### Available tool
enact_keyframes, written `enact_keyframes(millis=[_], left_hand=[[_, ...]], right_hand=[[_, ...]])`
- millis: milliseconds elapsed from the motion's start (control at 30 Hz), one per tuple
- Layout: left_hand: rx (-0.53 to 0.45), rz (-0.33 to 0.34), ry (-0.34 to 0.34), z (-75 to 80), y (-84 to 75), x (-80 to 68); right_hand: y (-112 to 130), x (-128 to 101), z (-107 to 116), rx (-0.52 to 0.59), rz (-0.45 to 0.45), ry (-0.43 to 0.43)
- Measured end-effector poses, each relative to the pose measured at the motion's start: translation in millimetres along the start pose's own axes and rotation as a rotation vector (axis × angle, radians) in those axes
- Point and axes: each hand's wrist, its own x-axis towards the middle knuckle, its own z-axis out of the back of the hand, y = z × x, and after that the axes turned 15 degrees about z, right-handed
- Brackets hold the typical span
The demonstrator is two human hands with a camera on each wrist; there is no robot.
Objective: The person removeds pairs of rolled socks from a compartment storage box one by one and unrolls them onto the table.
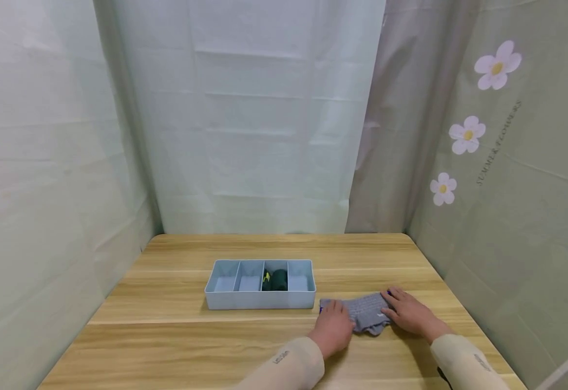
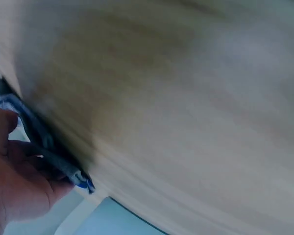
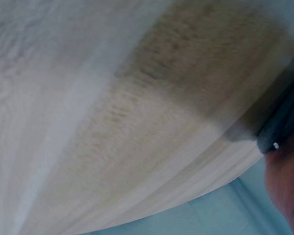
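A grey ribbed sock (image 1: 365, 310) with dark blue bits at its ends lies lengthwise across the right part of the table, its lower edge bulging toward the person. On its left end rests my left hand (image 1: 333, 326), fingers pointing forward. My right hand (image 1: 412, 314) lies over the other end, fingers stretched and thumb apart from them. In the left wrist view, thumb and fingertips touch the sock (image 2: 39, 132) along its length. The right wrist view catches only a dark corner of the sock (image 3: 270, 139) beside the hand.
Left of the sock stands a light blue box (image 1: 259, 300) with several compartments; one holds a dark green rolled bundle (image 1: 279, 280) with a yellow mark. Wood-grain table (image 1: 167, 346) beneath. Pale curtains (image 1: 274, 135) hang behind and at both sides.
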Motion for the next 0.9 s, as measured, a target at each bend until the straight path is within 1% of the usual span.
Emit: enact_keyframes(millis=[100,133,267,367,467,600,700,900], left_hand=[[-0.062,0.084,0.038,-0.2,-3.7,-0.8],[-0.068,0.089,0.046,0.5,-3.2,0.0],[-0.086,0.067,0.106,3.2,4.4,3.5],[-0.107,0.032,0.151,-0.9,10.4,6.3],[-0.102,0.001,0.165,-9.4,14.3,8.1],[-0.082,-0.028,0.184,-6.3,18.8,6.5],[-0.078,-0.035,0.198,0.5,22.4,4.9],[-0.107,0.000,0.216,-1.4,26.1,6.2]], right_hand=[[-2,-2,0,0.074,-0.074,0.058],[-2,-2,0,0.094,-0.095,0.065],[-3,-3,1,0.125,-0.121,0.057],[-2,-5,-1,0.122,-0.120,0.041],[0,-8,-5,0.126,-0.136,0.020],[6,-10,-5,0.153,-0.174,0.025],[9,-11,-4,0.161,-0.193,0.037],[11,-14,-6,0.163,-0.214,0.030]])
